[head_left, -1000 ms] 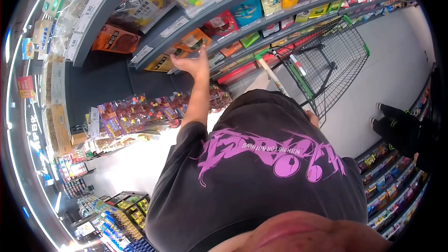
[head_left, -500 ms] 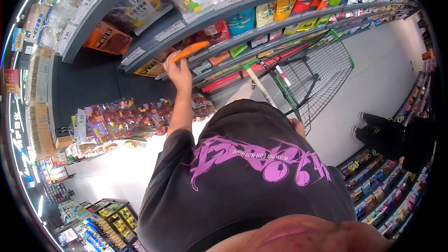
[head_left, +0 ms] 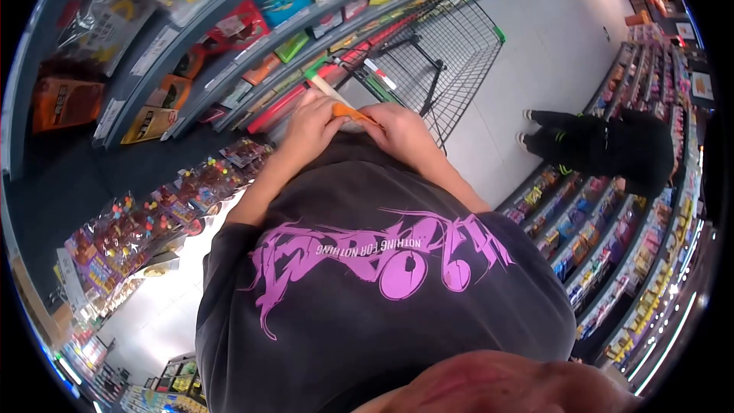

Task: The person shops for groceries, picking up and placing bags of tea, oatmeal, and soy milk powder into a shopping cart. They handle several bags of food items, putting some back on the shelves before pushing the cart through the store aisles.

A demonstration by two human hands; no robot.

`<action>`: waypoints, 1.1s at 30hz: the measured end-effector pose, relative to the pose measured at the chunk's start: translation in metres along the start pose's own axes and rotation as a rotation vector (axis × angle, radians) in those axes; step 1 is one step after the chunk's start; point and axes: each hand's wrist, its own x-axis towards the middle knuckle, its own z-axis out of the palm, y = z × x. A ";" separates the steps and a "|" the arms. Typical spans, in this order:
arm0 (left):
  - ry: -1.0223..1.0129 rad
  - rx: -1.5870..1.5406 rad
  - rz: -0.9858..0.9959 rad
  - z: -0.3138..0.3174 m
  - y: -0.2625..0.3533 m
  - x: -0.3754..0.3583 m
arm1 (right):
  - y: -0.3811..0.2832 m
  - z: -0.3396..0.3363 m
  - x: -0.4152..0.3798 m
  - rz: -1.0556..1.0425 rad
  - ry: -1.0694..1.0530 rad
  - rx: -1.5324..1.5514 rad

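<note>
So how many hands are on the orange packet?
2. The left hand is at the left end of the orange packet, and the right hand is at its right end. Fingers partly cover the packet; no other hand shows there.

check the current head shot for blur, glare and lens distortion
Head view: fisheye distortion bows the shelves, corners black; same view, glare whitens the floor at lower left; same view, clear bags at upper left look smeared, and the orange packet shows no readable print.
</note>
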 end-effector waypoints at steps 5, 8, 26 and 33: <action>0.166 -0.061 -0.259 -0.005 -0.008 -0.014 | 0.051 -0.002 -0.024 0.383 0.260 0.140; 0.273 -0.135 -0.449 0.002 -0.049 -0.048 | 0.095 -0.003 -0.037 0.576 0.608 0.641; 0.021 -0.067 -0.547 0.014 -0.038 -0.085 | 0.437 0.157 -0.041 1.257 0.800 1.407; -0.002 -0.107 -0.574 0.041 -0.066 -0.066 | 0.399 0.143 -0.086 1.369 0.860 1.451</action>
